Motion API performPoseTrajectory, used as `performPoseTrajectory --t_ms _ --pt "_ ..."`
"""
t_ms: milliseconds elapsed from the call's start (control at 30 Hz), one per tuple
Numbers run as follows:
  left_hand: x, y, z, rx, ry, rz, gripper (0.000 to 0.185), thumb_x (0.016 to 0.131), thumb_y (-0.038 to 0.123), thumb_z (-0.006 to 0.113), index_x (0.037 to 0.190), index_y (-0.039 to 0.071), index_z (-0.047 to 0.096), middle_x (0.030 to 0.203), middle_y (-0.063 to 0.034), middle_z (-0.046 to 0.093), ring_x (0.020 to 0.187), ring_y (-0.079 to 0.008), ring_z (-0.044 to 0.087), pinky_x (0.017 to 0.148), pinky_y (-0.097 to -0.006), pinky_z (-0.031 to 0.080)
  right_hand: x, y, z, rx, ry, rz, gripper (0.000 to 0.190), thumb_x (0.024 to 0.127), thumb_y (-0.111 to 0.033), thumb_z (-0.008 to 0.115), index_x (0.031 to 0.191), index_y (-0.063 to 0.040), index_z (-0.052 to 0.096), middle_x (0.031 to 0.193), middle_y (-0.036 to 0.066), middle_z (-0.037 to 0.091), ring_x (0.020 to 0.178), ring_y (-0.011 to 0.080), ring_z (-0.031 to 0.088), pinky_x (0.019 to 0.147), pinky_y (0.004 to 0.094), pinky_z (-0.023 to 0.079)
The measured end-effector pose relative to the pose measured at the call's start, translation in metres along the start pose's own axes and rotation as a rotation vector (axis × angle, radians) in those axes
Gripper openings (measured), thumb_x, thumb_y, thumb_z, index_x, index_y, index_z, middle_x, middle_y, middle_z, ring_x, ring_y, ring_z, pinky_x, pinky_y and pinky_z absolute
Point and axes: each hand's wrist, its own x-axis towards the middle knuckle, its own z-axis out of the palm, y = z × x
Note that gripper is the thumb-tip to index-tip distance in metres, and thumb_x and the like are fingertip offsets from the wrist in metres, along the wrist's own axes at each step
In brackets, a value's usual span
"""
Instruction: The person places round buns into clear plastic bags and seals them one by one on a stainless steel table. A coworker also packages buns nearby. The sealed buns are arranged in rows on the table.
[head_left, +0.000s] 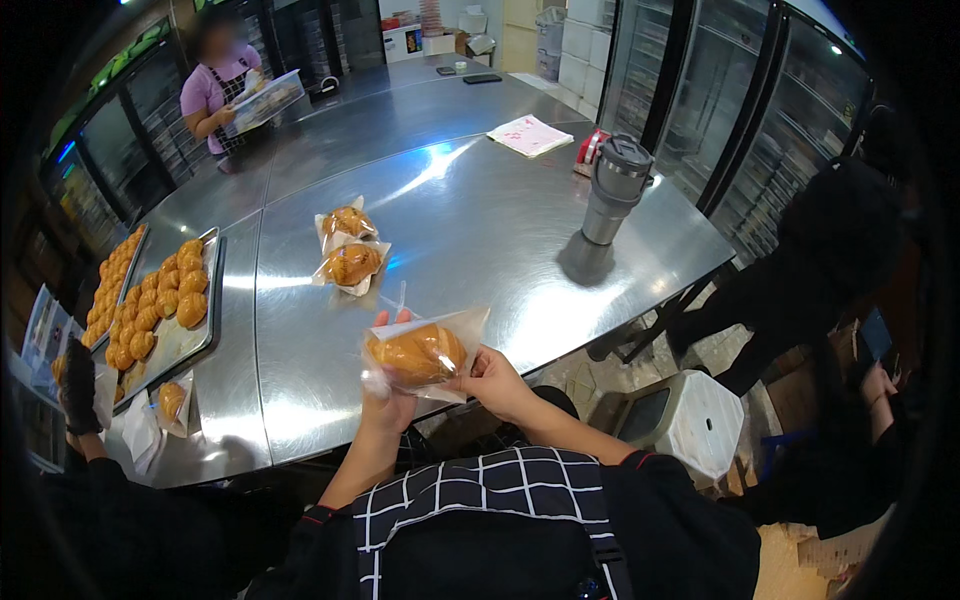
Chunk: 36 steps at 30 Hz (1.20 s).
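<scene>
Just beyond the table's near edge, both my hands hold a glossy golden croissant (420, 354) in a clear bag. My left hand (390, 405) supports it from below and on its left side, with some fingertips showing above the bag. The fingers and thumb of my right hand (491, 382) pinch the bag's right end. Farther off on the steel table (450, 225), two bagged croissants (351, 264) lie close together, one behind the other.
Trays of croissants (217, 300) stand at the left, near a bagged croissant (172, 400) and a co-worker's black-gloved hand (79, 386). A steel tumbler (615, 191) and folded cloth (529, 136) are at the right. Another person holds a plastic container (268, 101) across the table. A white stool (686, 424) stands beside the table.
</scene>
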Motion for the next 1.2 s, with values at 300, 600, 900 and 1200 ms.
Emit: performPoseTrajectory --t_ms 300,600,900,1200 --pt "0.001 -0.003 -0.002 -0.006 0.035 -0.108 0.063 0.079 0.026 0.067 0.128 0.002 0.035 0.123 -0.0116 0.049 0.116 -0.0251 0.047 0.099 -0.0405 0.036 0.000 0.030 0.004 0.323 0.053 -0.165 0.037 0.091 -0.025 0.053 0.117 0.001 0.047 0.109 0.006 0.056 0.095 0.0124 0.056 0.083 0.0248 0.044" --pt "-0.003 -0.011 0.002 -0.018 -0.006 -0.143 0.060 0.080 0.018 0.065 0.129 0.003 0.035 0.125 -0.0112 0.047 0.117 -0.0231 0.045 0.100 -0.0377 0.034 0.005 0.027 0.000 0.172 0.239 -0.191 0.041 0.092 -0.026 0.050 0.123 0.000 0.042 0.116 0.010 0.052 0.107 0.0173 0.051 0.091 0.0321 0.041" --pt "0.002 -0.012 -0.002 0.065 -0.023 -0.122 0.054 0.079 0.008 0.064 0.126 0.000 0.038 0.122 -0.0104 0.049 0.113 -0.0209 0.048 0.097 -0.0346 0.036 0.004 0.027 -0.005 0.302 0.183 -0.156 0.033 0.086 -0.015 0.061 0.113 -0.001 0.049 0.105 0.006 0.059 0.097 0.0129 0.055 0.088 0.0285 0.042" --pt "0.002 -0.025 0.006 0.135 0.268 0.056 0.052 0.086 0.029 0.058 0.126 0.003 0.037 0.121 -0.0120 0.049 0.113 -0.0249 0.048 0.097 -0.0405 0.038 0.005 0.023 -0.002 0.046 0.021 -0.174 0.061 0.088 -0.015 0.057 0.136 0.000 0.023 0.131 0.009 0.038 0.121 0.0179 0.036 0.100 0.0316 0.029"
